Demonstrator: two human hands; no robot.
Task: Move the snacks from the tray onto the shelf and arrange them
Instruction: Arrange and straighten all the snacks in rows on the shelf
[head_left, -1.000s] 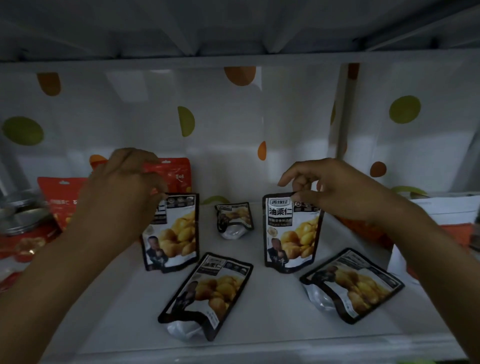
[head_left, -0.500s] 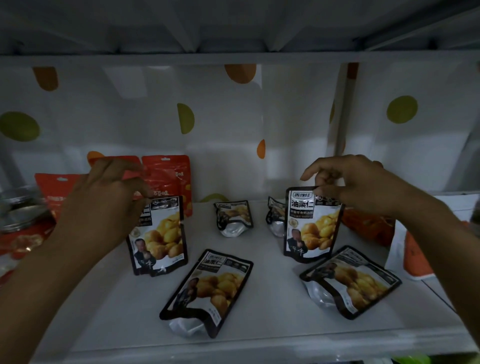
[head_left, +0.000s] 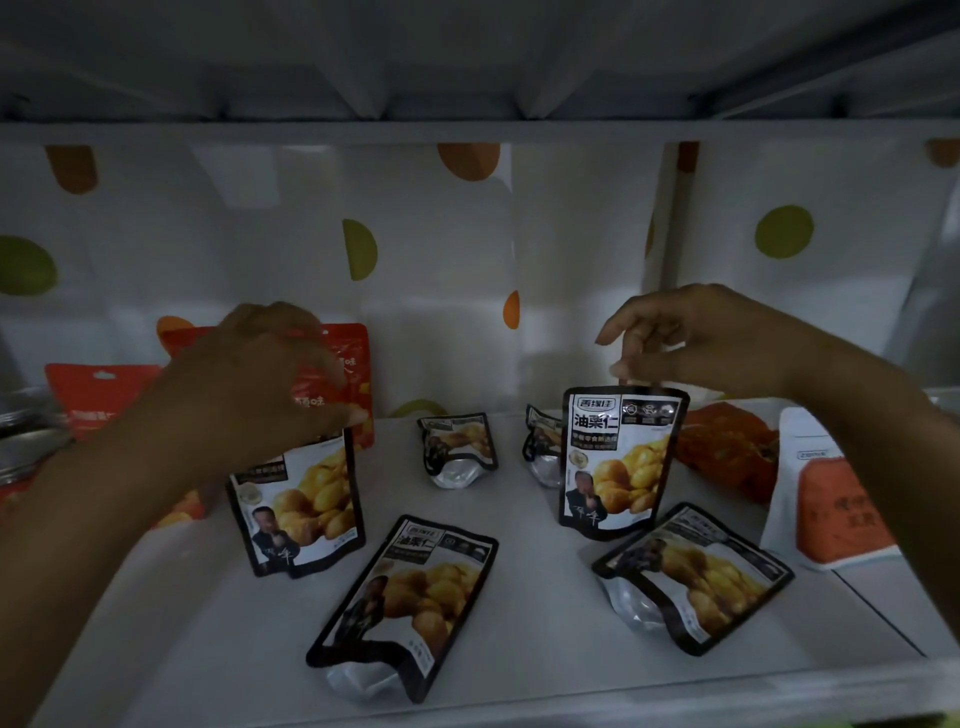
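Several black chestnut snack pouches are on the white shelf (head_left: 524, 660). My left hand (head_left: 260, 384) grips the top edge of the left pouch (head_left: 306, 504), which stands upright; its top is hidden by my fingers. The right pouch (head_left: 618, 462) stands upright by itself. My right hand (head_left: 696, 338) hovers just above its top edge with fingers apart. Two more pouches lie flat in front, one in the middle (head_left: 410, 597) and one to the right (head_left: 691, 577). Two small pouches (head_left: 457, 447) (head_left: 540, 452) lie at the back.
Red snack pouches (head_left: 343, 374) stand against the dotted back wall at the left, with metal lids (head_left: 26, 441) beyond them. An orange bag (head_left: 727, 447) and a white pack with an orange label (head_left: 831, 504) fill the right side. The upper shelf runs close overhead.
My right hand carried its pouch to the right, stood it up, and its fingers have lifted off the top. My left hand shifted its pouch slightly left and keeps hold.
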